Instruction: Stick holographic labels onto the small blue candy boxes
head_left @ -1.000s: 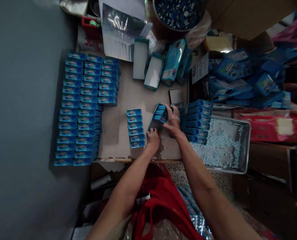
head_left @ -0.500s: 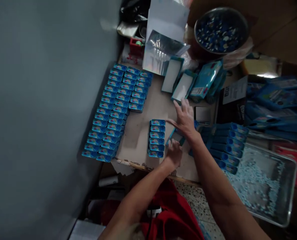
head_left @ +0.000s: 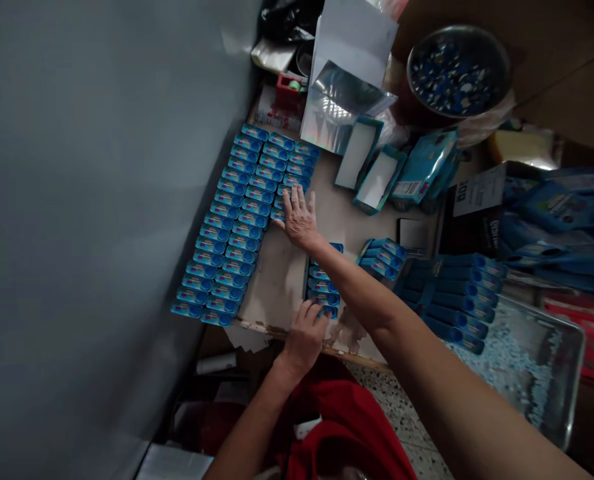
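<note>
Rows of small blue flat packs stand packed side by side on the table (head_left: 281,273). On the left is a large block of packs (head_left: 227,233) in three columns, the right-hand one shorter. My right hand (head_left: 299,217) is open, fingers spread, over the near end of that shorter column. Its forearm crosses above a separate short row of blue packs (head_left: 324,285) in the middle. At the near end of this row is my left hand (head_left: 307,333), its fingers loosely bent and touching the last pack. A small group of packs (head_left: 384,259) lies tilted right of the row.
Two open blue boxes with white interiors (head_left: 378,179) stand behind, beside a closed blue box (head_left: 424,167). A metal bowl of blue pieces (head_left: 459,73) is at the back right. Banded blue packs (head_left: 447,300) rest by a metal tray (head_left: 571,400). A grey wall (head_left: 101,200) borders the left.
My right hand has moved left, from near the open boxes to the large block. My left hand has shifted left to the short row's near end, and the tilted packs now show.
</note>
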The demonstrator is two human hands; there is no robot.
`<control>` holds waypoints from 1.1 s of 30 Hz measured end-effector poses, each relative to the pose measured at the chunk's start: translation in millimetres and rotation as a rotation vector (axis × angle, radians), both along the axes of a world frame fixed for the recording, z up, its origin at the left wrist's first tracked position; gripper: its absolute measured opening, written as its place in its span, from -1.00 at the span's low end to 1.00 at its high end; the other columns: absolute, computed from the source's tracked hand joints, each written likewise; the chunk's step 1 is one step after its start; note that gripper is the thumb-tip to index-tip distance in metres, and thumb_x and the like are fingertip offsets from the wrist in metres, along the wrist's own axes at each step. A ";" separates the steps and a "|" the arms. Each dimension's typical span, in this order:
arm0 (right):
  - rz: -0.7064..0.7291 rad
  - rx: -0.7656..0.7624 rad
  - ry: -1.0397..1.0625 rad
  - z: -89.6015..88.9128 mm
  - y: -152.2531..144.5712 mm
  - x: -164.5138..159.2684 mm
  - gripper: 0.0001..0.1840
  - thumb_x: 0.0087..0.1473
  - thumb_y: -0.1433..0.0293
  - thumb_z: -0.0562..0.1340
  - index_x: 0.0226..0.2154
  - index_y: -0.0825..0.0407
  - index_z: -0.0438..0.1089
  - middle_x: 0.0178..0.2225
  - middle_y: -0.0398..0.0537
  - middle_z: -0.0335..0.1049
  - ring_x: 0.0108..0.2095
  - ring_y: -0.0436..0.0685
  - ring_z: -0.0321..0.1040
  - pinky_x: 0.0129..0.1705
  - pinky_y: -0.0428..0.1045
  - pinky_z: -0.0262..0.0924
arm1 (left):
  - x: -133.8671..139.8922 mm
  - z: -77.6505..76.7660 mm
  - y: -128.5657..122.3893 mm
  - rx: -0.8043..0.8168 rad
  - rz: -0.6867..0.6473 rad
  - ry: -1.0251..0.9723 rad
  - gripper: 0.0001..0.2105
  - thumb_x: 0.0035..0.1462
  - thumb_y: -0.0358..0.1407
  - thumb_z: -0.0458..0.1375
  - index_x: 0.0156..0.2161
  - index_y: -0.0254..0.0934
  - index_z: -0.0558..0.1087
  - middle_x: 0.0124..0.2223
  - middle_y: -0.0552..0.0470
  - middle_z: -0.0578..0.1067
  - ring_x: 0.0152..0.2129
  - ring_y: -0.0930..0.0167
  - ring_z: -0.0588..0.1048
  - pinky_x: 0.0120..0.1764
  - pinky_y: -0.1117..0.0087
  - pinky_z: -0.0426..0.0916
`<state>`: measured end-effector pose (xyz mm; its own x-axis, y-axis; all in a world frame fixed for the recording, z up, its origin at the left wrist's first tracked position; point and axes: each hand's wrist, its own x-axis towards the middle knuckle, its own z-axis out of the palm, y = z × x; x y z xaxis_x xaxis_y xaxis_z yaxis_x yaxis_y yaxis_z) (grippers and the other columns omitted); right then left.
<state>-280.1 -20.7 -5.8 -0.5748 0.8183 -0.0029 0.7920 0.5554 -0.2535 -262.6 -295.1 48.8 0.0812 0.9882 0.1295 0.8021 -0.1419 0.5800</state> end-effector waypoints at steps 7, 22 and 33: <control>-0.067 -0.067 0.000 12.2 4.8 -12.8 0.07 0.08 0.40 0.39 0.52 0.09 -0.05 0.44 0.35 0.00 0.45 0.50 -0.09 0.48 0.46 -0.33 | -6.0 -10.1 -15.0 -0.005 0.050 0.073 -0.79 0.33 -0.45 0.18 -0.02 -0.20 0.60 0.12 -0.14 0.57 0.15 0.14 0.48 0.24 -0.08 0.41; -0.332 0.027 0.447 144.4 -181.6 188.3 0.14 0.03 0.23 0.36 0.52 -0.18 -0.18 0.31 0.20 0.10 0.30 0.45 0.21 0.29 0.37 0.30 | 51.3 3.9 -26.2 -0.185 -0.249 -0.172 -0.77 0.38 -0.45 0.09 -0.04 -0.20 0.58 0.00 -0.12 0.62 0.02 0.22 0.57 0.29 -0.11 0.35; -0.375 0.128 0.160 12.3 -194.0 264.1 -0.12 0.11 0.33 0.25 0.46 -0.01 0.11 0.31 0.27 0.15 0.34 0.48 0.10 0.37 0.41 0.14 | 75.2 -18.2 6.2 -0.302 -0.056 -0.482 -0.38 0.38 -0.38 0.09 0.48 -0.20 0.11 0.44 -0.22 0.29 0.38 0.23 0.31 0.39 0.10 0.32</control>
<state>-16.0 -214.7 6.5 -0.2218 0.9588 0.1774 0.9014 0.2709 -0.3376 -187.5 -288.8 30.5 0.1365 0.9831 -0.1221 0.4327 0.0517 0.9001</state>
